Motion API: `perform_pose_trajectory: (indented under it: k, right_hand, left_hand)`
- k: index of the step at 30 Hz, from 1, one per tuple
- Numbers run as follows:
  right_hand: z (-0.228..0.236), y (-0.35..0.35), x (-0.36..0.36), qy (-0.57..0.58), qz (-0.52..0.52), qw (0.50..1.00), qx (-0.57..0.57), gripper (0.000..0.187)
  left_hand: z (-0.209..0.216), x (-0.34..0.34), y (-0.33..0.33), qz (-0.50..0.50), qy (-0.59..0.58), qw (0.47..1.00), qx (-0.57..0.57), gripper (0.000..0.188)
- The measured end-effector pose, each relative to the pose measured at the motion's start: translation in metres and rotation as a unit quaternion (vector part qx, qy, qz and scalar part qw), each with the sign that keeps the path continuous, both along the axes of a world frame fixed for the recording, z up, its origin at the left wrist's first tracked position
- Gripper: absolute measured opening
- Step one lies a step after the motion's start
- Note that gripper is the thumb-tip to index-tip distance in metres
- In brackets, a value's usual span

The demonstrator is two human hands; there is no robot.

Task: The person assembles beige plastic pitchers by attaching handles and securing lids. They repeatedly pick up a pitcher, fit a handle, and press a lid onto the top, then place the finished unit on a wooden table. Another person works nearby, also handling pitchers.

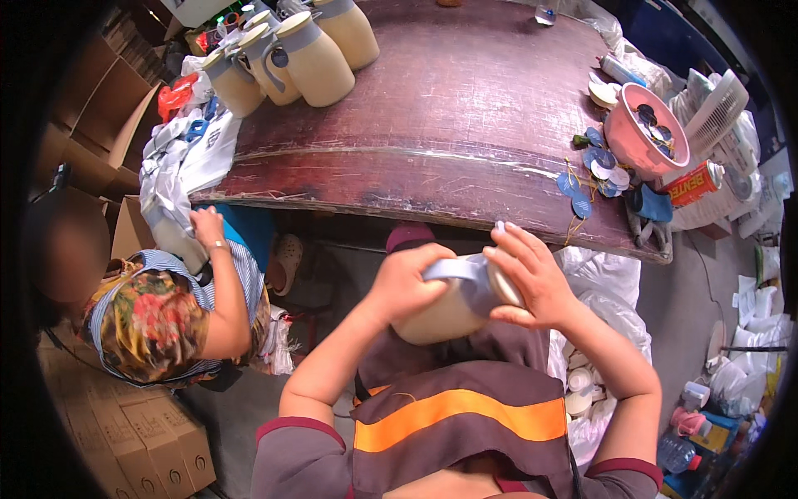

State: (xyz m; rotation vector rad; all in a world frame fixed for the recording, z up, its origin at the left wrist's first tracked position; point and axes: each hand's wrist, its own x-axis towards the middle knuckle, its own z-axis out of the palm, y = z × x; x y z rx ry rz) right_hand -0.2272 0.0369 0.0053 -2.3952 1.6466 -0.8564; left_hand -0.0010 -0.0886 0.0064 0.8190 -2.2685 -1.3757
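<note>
I hold a beige jug (439,314) with a grey-blue handle and collar on its side over my lap. My left hand (405,279) grips its body and handle from the left. My right hand (532,279) covers the jug's mouth end, fingers spread over the lid. Several matching beige jugs (312,58) stand upright at the far left of the dark red table (449,116). Blue and white round tags (603,162) with yellow strings lie at the table's right edge beside a pink bowl (644,133) holding more of them.
A person in a floral top (158,320) sits at my left, one hand on white bags (170,179). Cardboard boxes (141,432) stack at the left. A white bag of lids (586,391) is at my right. A white fan (719,108) and a red can (694,183) sit at the right.
</note>
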Motion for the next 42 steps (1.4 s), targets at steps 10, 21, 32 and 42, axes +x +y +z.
perform_pose_trajectory:
  k: [10,21,32,42]
  right_hand:
    - [-0.002,-0.024,0.006,-0.038,-0.116,0.992,-0.014,0.059]
    - [0.024,0.022,0.03,-0.175,0.026,0.98,0.096,0.081]
    - [0.025,0.012,0.081,-0.058,0.19,0.978,-0.069,0.061]
    - [-0.037,0.004,-0.008,-0.402,-0.111,0.876,0.243,0.055]
  left_hand:
    - [0.017,0.004,0.049,0.027,-0.127,0.991,0.013,0.033]
    - [-0.028,-0.02,-0.029,0.056,0.018,0.998,0.034,0.013]
    - [-0.044,-0.031,-0.013,-0.025,0.021,0.986,0.166,0.007]
    - [0.011,-0.009,0.02,-0.056,-0.074,0.953,0.29,0.018]
